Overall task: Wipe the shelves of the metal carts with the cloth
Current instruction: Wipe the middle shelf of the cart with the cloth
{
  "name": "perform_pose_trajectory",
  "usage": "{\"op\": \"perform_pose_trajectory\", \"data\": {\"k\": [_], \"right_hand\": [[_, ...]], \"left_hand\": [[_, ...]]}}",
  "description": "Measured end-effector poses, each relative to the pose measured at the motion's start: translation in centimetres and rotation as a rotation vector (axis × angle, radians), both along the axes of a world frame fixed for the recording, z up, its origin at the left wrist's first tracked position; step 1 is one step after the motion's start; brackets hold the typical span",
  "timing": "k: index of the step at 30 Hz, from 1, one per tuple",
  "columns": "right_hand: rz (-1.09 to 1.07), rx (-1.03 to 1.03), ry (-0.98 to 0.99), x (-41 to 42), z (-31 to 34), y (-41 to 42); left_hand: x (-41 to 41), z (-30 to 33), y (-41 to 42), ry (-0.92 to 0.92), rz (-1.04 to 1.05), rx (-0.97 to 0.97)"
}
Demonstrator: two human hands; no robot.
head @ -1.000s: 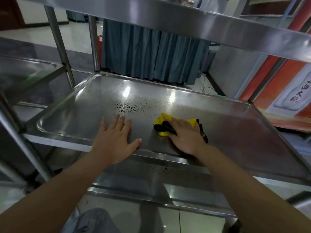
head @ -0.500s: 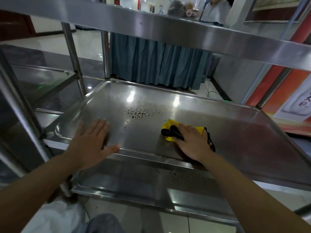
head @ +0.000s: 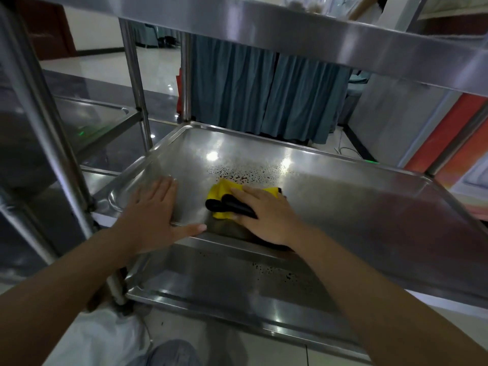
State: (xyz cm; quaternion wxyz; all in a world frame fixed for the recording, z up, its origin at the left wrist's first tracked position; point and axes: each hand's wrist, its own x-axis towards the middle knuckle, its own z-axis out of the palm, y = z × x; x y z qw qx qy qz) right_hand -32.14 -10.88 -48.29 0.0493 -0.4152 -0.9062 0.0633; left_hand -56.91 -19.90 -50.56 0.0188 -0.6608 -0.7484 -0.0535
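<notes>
The cloth (head: 224, 198) is pressed flat near the middle shelf's (head: 356, 207) front edge by the right hand (head: 266, 215); the left hand (head: 150, 215) is laid flat, fingers straight, by the front left corner. The droplets (head: 245, 171) beyond could be missed if strokes fall short.

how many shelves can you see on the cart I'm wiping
3. The top shelf overhead, the middle shelf under the cloth and both hands, and the bottom shelf below. Any lower one would be hidden.
</notes>
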Motion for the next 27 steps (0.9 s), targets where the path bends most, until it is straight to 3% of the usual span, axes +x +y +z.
{"op": "perform_pose_trajectory", "data": {"k": [6, 13, 19, 27], "right_hand": [[-0.098, 0.022, -0.043, 3.6, -1.5, -1.5], [-0.007, 0.005, -0.012, -4.9, -1.5, -0.9], [-0.036, -0.029, 0.044, -11.6, -1.1, 0.8], [-0.172, 0.092, 0.044, -0.3, -1.4, 0.9]], "left_hand": [[-2.8, -0.8, 0.2, 0.031, 0.017, -0.059], [-2.8, -1.3, 0.3, -0.036, 0.031, 0.073], [-3.5, -1.1, 0.7, -0.071, 0.06, 0.052], [-3.9, -1.1, 1.1, -0.025, 0.025, -0.031]]}}
